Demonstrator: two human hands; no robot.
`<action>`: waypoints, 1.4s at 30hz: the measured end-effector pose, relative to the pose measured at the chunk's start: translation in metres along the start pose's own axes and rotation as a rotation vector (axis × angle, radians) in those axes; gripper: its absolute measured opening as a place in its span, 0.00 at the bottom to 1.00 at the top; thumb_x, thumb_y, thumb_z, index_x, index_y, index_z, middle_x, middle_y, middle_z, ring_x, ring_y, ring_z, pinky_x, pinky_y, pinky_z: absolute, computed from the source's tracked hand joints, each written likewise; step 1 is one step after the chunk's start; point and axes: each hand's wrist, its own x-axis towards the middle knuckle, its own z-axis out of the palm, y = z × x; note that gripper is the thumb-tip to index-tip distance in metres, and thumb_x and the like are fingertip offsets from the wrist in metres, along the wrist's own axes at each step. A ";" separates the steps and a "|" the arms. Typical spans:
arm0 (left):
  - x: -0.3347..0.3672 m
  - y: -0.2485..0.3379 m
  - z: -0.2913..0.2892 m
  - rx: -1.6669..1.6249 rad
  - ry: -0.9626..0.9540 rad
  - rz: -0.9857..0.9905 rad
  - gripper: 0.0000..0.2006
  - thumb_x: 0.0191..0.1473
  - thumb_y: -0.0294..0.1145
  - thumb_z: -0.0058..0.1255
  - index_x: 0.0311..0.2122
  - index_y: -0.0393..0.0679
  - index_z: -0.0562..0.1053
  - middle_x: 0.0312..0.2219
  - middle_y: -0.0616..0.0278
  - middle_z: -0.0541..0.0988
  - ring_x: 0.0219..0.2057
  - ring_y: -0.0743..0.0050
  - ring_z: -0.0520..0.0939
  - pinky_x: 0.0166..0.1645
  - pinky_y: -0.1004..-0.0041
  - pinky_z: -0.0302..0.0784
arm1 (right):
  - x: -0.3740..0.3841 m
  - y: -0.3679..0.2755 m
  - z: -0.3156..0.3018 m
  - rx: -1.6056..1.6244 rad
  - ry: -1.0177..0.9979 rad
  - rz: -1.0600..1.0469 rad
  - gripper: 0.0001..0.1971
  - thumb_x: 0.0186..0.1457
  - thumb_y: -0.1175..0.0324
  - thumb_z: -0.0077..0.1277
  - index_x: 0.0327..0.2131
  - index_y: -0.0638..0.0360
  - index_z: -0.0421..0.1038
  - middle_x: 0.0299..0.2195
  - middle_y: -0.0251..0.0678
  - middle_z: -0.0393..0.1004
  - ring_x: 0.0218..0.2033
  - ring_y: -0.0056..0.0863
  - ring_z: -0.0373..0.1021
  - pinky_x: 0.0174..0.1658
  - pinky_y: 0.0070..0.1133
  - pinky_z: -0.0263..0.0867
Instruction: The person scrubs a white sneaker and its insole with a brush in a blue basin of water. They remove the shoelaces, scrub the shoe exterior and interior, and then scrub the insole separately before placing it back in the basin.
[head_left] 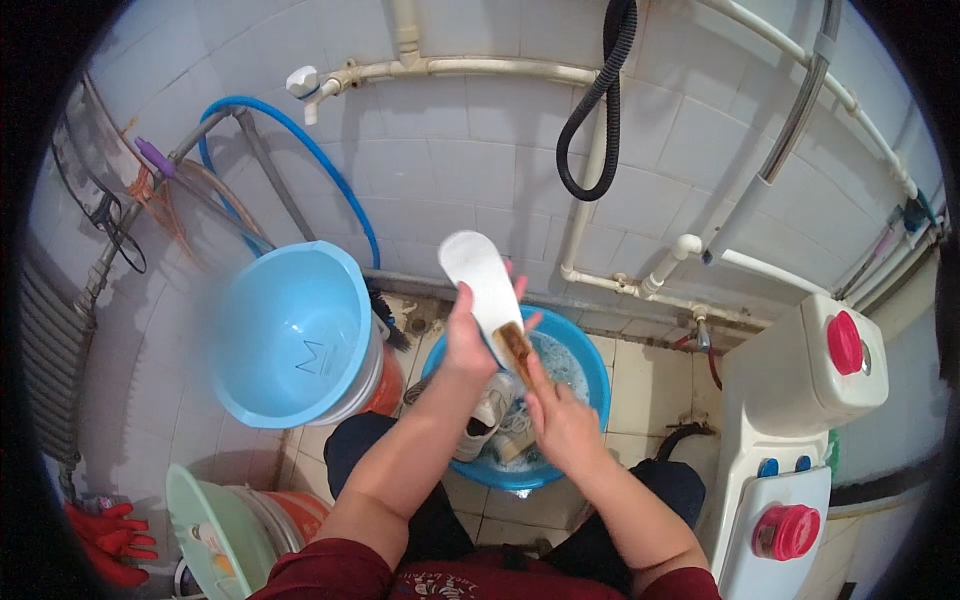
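My left hand (468, 338) is closed round a white shoe insole (474, 268), tilted up above the basin, with some fingertips showing past its right edge. In my right hand (567, 426) is a brown wooden brush (515, 352), laid against the lower part of the insole; its bristles are hidden. Below both hands stands a blue basin (601, 385) of sudsy water (566, 362). A pale shoe (488, 412) leans at the basin's left side, partly behind my left forearm. More pale shoe parts and laces lie in the suds, hard to make out.
Left of me, an empty light blue basin (290, 335) sits on a bucket, and a green basin (195, 520) stands nearer. Red gloves (110, 545) lie at the far left. White jugs with red caps (790, 530) crowd the right side. Pipes and a tap (308, 90) line the wall.
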 end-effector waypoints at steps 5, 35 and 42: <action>-0.002 -0.024 -0.005 0.004 0.003 -0.050 0.28 0.62 0.55 0.18 0.62 0.53 0.53 0.58 0.63 0.62 0.58 0.54 0.62 0.54 0.39 0.61 | 0.018 0.016 0.002 -0.026 0.035 0.056 0.28 0.60 0.57 0.38 0.63 0.44 0.47 0.34 0.53 0.72 0.25 0.50 0.72 0.28 0.39 0.69; -0.027 -0.065 -0.006 0.185 -0.098 -0.365 0.24 0.63 0.50 0.29 0.57 0.44 0.60 0.49 0.60 0.70 0.50 0.67 0.71 0.56 0.64 0.64 | 0.034 0.050 -0.004 0.586 0.147 0.146 0.31 0.57 0.63 0.45 0.63 0.41 0.48 0.53 0.47 0.65 0.49 0.44 0.67 0.49 0.28 0.63; 0.000 -0.020 -0.008 0.131 -0.199 -0.306 0.28 0.61 0.55 0.26 0.61 0.49 0.53 0.56 0.53 0.64 0.54 0.57 0.68 0.53 0.58 0.69 | 0.015 0.034 -0.002 0.666 -0.077 0.082 0.33 0.55 0.69 0.48 0.63 0.40 0.48 0.57 0.47 0.61 0.57 0.41 0.60 0.56 0.25 0.57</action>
